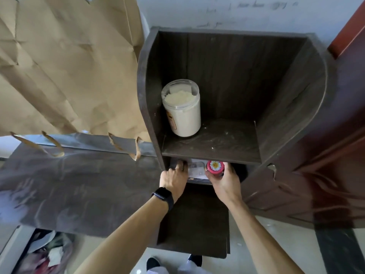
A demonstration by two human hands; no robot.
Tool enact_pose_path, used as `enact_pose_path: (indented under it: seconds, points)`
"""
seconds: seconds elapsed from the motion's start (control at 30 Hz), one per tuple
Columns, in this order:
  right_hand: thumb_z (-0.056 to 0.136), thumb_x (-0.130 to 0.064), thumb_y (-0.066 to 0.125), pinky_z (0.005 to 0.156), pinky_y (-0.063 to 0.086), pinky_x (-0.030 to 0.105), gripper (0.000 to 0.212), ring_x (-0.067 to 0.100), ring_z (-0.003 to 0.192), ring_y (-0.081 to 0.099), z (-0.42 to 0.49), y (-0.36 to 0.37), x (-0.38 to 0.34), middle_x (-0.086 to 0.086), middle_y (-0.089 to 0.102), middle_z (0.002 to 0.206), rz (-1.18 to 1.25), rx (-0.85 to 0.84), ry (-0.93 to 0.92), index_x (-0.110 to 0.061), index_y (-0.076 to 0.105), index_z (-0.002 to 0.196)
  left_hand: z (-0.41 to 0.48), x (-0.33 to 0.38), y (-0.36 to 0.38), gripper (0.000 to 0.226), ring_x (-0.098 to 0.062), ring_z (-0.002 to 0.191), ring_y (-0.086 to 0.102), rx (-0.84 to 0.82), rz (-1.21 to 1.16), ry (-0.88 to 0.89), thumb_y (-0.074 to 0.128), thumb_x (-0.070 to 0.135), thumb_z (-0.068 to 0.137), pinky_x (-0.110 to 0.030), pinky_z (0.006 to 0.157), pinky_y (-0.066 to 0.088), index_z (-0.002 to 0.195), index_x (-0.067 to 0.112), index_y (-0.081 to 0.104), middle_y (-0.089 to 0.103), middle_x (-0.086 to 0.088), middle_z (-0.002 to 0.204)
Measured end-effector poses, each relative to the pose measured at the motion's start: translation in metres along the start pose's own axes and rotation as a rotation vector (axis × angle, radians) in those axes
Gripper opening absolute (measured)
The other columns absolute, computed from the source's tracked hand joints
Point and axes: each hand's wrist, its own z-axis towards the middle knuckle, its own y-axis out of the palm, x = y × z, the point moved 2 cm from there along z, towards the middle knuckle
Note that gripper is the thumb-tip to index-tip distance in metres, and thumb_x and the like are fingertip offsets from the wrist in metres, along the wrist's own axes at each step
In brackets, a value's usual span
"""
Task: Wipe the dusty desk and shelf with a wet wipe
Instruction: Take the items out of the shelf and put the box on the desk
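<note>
Shelf unit point(286, 107), dark wood with rounded sides, at centre frame; its upper board point(227, 143) is streaked with pale dust.
Clear jar point(182, 109) of white powder: upright on the upper board, at 9 o'clock, close to the left wall.
Left hand point(173, 178), with a black wristband point(164, 195): at 6 o'clock of the unit, fingers curled into the lower compartment; whether its grip holds anything cannot be told.
Right hand point(225, 181): just beside the left, at its 3 o'clock; grip wrapped around a small red-lidded jar point(215, 166) with a daisy on its lid, at the mouth of the lower compartment.
Pale item point(196, 171): between the two hands; too blurred to tell whether it is the wet wipe.
Worktop point(79, 184): dark and heavily dusted with smear marks, at 9 o'clock of the unit.
Brown paper point(59, 66): creased, with a torn lower edge, hanging at 10 o'clock above the worktop.
Rubbish bag point(49, 254): on the floor at 7 o'clock.
</note>
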Motion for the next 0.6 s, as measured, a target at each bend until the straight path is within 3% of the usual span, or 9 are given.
enact_pose_path:
  seconds: [0.17,0.27,0.33,0.53,0.6]
  points:
    - [0.075,-0.047,0.081,0.087,0.051,0.02,0.067,0.012,0.106,0.064,-0.033,-0.01,0.012,-0.002,0.065,0.119,0.111,0.083,0.086,-0.019,0.054,0.129,-0.012,-0.006,-0.004,0.058,-0.029,0.104,0.067,0.056,-0.005,0.04,0.053,0.032,0.097,-0.038,0.075,0.05,0.146,0.011,0.031,0.037,-0.011,0.144]
    - [0.071,-0.048,0.084,0.072,0.053,0.01,0.06,0.002,0.089,0.069,-0.078,-0.01,0.034,-0.008,0.068,0.107,0.207,0.077,0.2,-0.027,0.056,0.119,-0.039,-0.013,0.02,0.056,-0.027,0.098,0.067,0.06,-0.103,0.121,0.053,0.044,0.094,-0.036,0.066,0.049,0.141,0.016,0.037,0.039,-0.004,0.138]
    - [0.07,-0.047,0.085,0.066,0.049,0.005,0.059,-0.003,0.08,0.068,-0.113,-0.002,0.054,-0.012,0.069,0.1,0.192,0.038,0.287,-0.029,0.055,0.117,-0.056,-0.016,0.048,0.058,-0.026,0.1,0.066,0.015,-0.168,0.157,0.052,0.048,0.093,-0.037,0.068,0.05,0.141,0.021,0.037,0.038,0.0,0.136]
    - [0.061,-0.049,0.089,0.075,0.044,0.0,0.069,-0.009,0.085,0.065,-0.186,0.05,0.118,-0.011,0.07,0.104,0.095,-0.121,0.456,-0.026,0.062,0.12,-0.06,0.0,0.134,0.054,-0.028,0.101,0.065,-0.186,-0.218,0.177,0.052,0.044,0.094,-0.039,0.077,0.054,0.141,0.023,0.037,0.04,0.0,0.135]
    - [0.056,-0.06,0.085,0.077,0.043,-0.002,0.079,-0.012,0.087,0.064,-0.194,0.075,0.136,-0.009,0.069,0.105,0.062,-0.137,0.471,-0.023,0.063,0.122,-0.046,0.01,0.161,0.051,-0.03,0.102,0.066,-0.227,-0.215,0.196,0.052,0.04,0.094,-0.041,0.078,0.055,0.14,0.022,0.038,0.04,-0.002,0.134]
